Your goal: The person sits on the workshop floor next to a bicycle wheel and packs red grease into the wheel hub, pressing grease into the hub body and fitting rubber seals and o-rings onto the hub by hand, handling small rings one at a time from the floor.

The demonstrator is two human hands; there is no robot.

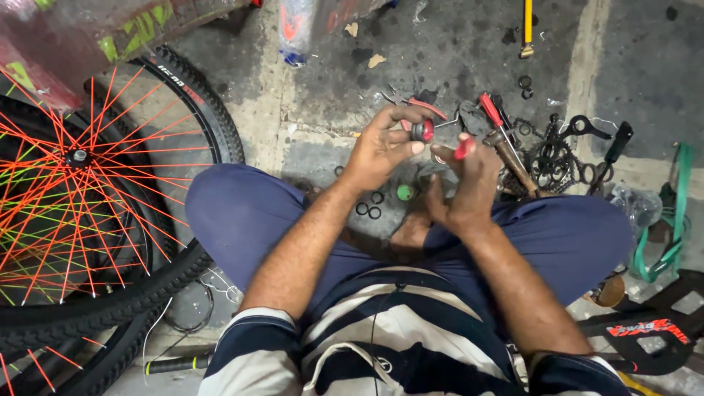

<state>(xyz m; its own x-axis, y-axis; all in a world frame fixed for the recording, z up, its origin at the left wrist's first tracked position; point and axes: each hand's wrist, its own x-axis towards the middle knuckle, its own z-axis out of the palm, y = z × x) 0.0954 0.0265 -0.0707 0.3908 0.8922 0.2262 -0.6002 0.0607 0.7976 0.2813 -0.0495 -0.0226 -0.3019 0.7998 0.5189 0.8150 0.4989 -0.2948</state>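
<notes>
Hands meet over the lap: left hand pinches a small round red-and-dark part, right hand closes on a red-handled tool (tip hidden). Wheel lies left; sprocket, loose rings unfitted.

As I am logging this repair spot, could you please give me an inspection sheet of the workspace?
Surface: stained concrete floor.
Job's things: small round red-and-dark part in left hand; red-handled tool in right hand.
Clutter: chainring, black rings, green cap, wooden-handled hammer, yellow-handled tool.
Grippers: both hands closed on their items.
Cables: thin wire by the tyre.
Surroundings: bicycle wheel with orange spokes at left; green strap at right.
</notes>
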